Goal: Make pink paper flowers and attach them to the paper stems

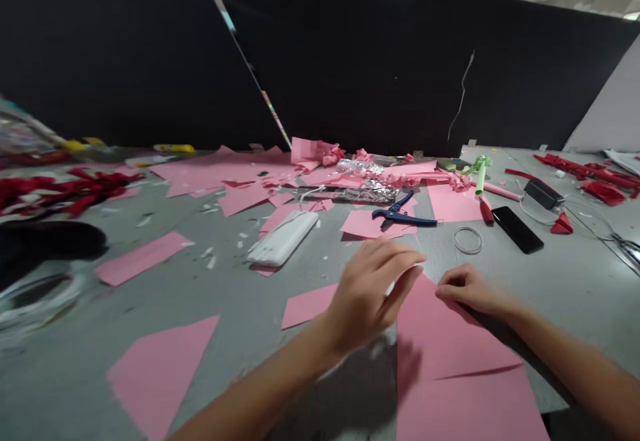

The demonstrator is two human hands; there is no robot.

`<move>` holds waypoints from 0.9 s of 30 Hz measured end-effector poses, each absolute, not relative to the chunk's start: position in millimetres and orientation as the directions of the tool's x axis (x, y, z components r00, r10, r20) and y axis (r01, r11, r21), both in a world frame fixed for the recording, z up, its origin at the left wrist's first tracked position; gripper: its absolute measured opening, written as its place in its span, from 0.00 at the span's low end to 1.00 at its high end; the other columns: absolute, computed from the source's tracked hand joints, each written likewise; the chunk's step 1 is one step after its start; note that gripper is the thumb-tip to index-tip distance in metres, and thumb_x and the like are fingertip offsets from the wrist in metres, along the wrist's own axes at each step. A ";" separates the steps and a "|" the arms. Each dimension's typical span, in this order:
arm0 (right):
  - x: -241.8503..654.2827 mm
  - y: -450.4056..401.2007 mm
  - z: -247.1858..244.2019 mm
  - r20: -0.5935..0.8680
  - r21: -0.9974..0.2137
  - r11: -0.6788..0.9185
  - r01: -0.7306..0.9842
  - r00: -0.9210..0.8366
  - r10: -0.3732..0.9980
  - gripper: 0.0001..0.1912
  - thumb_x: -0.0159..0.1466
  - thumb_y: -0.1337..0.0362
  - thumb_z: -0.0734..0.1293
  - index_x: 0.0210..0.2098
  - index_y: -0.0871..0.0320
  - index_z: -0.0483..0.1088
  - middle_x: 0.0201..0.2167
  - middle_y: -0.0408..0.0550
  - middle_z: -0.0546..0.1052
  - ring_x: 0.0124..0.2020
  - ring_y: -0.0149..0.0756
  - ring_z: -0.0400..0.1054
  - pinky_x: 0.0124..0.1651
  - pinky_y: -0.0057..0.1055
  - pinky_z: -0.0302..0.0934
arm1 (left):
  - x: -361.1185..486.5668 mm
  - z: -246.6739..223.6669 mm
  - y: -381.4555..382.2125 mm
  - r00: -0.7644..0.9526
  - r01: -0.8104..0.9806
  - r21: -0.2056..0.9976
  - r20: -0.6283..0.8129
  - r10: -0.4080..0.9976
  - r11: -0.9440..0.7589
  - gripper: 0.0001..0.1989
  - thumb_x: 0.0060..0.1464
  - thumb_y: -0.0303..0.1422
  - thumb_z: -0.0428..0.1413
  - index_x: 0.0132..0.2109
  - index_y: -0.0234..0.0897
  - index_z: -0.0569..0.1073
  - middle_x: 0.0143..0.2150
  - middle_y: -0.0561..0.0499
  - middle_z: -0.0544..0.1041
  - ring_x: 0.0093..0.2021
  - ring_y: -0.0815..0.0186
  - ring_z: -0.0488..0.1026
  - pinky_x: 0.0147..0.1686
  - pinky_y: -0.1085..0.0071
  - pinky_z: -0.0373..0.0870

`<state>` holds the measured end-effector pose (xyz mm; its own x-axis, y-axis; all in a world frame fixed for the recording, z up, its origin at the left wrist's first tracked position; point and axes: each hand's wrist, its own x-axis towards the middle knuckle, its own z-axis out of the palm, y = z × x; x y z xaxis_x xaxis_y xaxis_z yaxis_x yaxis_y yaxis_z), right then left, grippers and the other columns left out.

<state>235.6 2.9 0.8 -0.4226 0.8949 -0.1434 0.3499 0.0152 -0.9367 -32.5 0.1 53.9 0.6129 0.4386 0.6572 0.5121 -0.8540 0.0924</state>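
Note:
My left hand [373, 287] is raised above the table, its thumb and fingers pinched together. A bit of white shows at the fingertips, too small to make out. My right hand [467, 287] has curled fingers closed at the upper right edge of a pink paper sheet [450, 347]. This sheet lies in front of me, over another pink sheet [470, 407], and the left hand's shadow falls on it. Partly behind my left wrist is a pink paper strip [307, 306].
Pink scraps [163, 374] lie to the left. Beyond my hands are a white power bank [283, 237], blue-handled cutters [405, 214], a wire ring [468, 241] and a black phone [517, 229]. Crumpled pink paper and foil [370, 191] line the back by a black panel [350, 61].

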 end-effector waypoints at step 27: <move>248.4 8.1 -1.7 -0.041 -0.889 0.158 0.430 -0.420 0.907 0.14 0.67 0.57 0.69 0.30 0.58 0.79 0.27 0.45 0.77 0.30 0.35 0.66 0.34 0.32 0.58 | -94.6 30.1 88.3 0.314 0.321 0.896 0.206 0.927 -0.308 0.20 0.65 0.49 0.57 0.37 0.37 0.80 0.33 0.49 0.80 0.34 0.62 0.74 0.39 0.66 0.71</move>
<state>248.4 8.1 -1.7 -0.4201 0.9065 -0.0414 0.4296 0.1584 -0.8890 -94.6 88.3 30.1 0.3136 0.9269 0.2063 0.3206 -0.3079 0.8958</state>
